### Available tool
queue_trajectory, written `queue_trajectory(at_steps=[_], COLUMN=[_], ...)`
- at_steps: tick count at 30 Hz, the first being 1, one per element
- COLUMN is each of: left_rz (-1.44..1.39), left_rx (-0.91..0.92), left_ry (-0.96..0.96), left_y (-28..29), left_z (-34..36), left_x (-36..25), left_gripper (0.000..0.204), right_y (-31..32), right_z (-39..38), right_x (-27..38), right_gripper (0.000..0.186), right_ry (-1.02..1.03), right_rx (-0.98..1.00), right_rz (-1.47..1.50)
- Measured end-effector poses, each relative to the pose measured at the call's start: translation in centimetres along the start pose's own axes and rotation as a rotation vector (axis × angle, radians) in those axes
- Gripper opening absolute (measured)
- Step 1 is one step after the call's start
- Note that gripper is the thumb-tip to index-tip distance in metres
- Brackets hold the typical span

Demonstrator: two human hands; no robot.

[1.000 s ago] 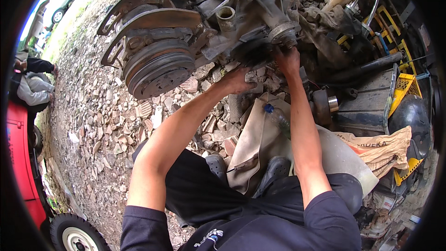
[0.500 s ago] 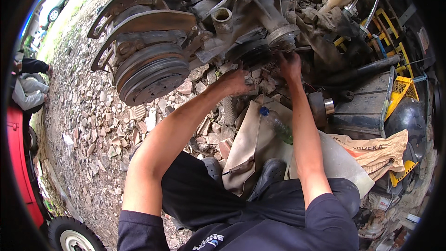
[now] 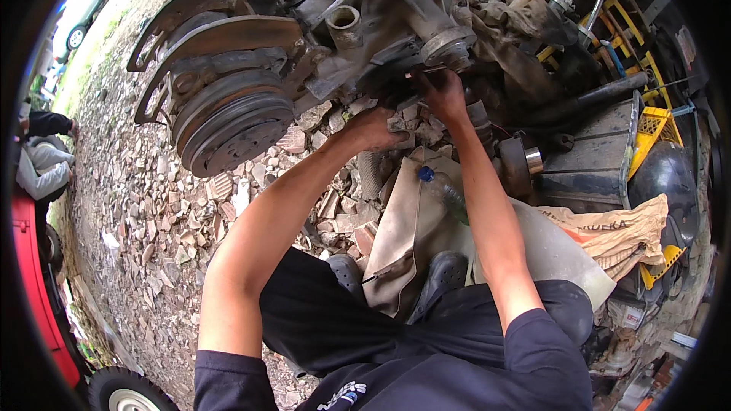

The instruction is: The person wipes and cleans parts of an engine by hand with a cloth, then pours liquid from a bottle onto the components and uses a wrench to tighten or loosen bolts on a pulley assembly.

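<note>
A large, grimy metal axle assembly (image 3: 396, 15) fills the top middle, with a short upright pipe stub (image 3: 343, 24) on it. At its underside is a dark round part (image 3: 387, 74), mostly in shadow. My left hand (image 3: 371, 130) reaches up to the lower left edge of that part; its thumb sticks out to the right and its fingers are hidden. Close by on the right, my right hand (image 3: 443, 96) is closed, fingers bent against the part below a round flange (image 3: 448, 47). Whatever it grips cannot be made out.
A rusty brake disc and hub (image 3: 237, 125) juts out left. Broken rubble (image 3: 190, 221) covers the ground. Below my arms lie a beige cloth (image 3: 400, 236) and a plastic bottle (image 3: 449, 192). Right are a metal cylinder (image 3: 520, 161), a sack (image 3: 628, 232) and yellow crates (image 3: 656, 141). A person (image 3: 47, 156) sits far left.
The view has shifted slightly, so the assembly sits further left. My right hand has moved left and down from below the flange, closer to my left hand. My left hand stays near the dark part.
</note>
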State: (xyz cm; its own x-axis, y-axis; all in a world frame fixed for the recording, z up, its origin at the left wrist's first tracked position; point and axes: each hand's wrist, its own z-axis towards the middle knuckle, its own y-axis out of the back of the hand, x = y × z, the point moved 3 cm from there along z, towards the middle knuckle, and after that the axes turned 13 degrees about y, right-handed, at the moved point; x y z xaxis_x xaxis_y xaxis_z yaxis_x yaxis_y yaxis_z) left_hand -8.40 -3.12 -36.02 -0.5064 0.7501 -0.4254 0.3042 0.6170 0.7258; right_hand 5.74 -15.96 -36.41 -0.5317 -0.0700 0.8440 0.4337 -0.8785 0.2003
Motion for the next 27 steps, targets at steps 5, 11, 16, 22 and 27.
queue_trajectory(at_steps=[5,11,16,22,27], left_rz=[0.068,0.085,0.057,0.107,-0.002], left_rx=[-0.177,0.026,-0.141,-0.114,-0.034], left_ry=[-0.086,-0.022,-0.068,-0.05,-0.024], left_y=[-0.9,-0.4,-1.3,-0.4,-0.6], left_z=[0.7,0.4,0.4,0.3,0.5], left_x=[1.7,0.2,1.2,0.3,0.6], left_gripper=[0.089,0.091,0.09,0.086,0.088], right_y=[2.4,1.1,2.9,0.8,1.9], right_z=[1.4,-0.8,-1.6,-2.9,-0.7], right_x=[-0.4,-2.1,-1.6,2.2,3.5], right_gripper=[0.031,0.028,0.027,0.024,0.024], right_ry=[-0.001,0.087,-0.006,0.051,0.14], right_rx=[-0.026,-0.023,-0.149,0.031,-0.015], right_rz=[-0.397,-0.118,-0.297,-0.24,-0.539])
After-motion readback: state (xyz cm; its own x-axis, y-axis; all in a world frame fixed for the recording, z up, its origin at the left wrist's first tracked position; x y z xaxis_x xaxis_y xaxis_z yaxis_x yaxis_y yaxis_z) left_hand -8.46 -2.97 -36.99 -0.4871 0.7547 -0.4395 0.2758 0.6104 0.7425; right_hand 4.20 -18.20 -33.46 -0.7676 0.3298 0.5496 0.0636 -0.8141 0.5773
